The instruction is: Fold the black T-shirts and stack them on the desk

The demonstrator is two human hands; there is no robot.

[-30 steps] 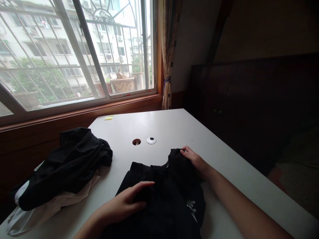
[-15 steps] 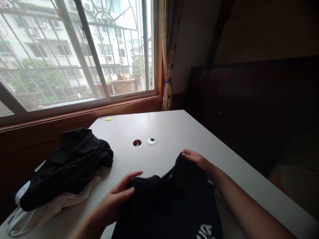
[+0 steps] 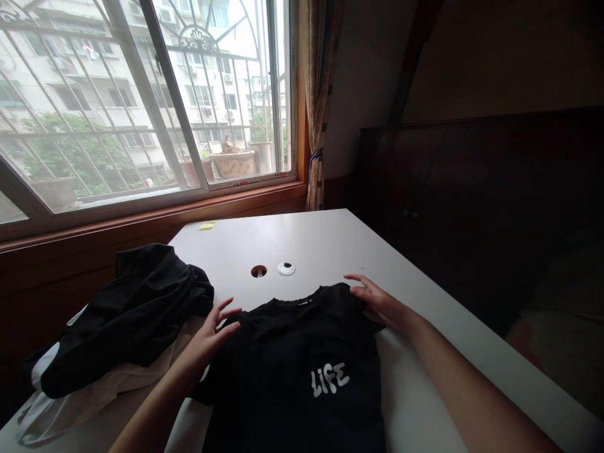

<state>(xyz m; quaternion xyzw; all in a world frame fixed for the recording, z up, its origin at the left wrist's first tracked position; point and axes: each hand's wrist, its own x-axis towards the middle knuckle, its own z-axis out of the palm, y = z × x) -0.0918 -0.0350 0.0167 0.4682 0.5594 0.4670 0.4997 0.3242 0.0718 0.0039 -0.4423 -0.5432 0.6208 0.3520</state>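
A person's two bare hands flank a black T-shirt (image 3: 292, 340) spread out on the near part of a white table (image 3: 321, 233), its collar facing the table's far edge and white lettering (image 3: 329, 379) reading "life" across the front. The left hand (image 3: 210, 336), fingers spread and thumb apart, is at the shoulder on the table's left side; the right hand (image 3: 380, 305), its forefinger extended, is at the opposite shoulder, toward the table's right edge. Neither appears to pinch the fabric, though how firmly the fingertips touch it cannot be told. Heaped on the table's left side are a crumpled black garment (image 3: 123, 314) and, partly beneath it, a pale cloth (image 3: 94, 402). Toward the middle of the table, a round hole (image 3: 258, 272) sits just beside a pale disc (image 3: 285, 268), while a yellow slip (image 3: 206, 225) lies near the table's far left corner. Beyond the table, a window (image 3: 226, 94) looks onto metal bars and buildings, with a tied curtain (image 3: 318, 107) behind the table's far edge.
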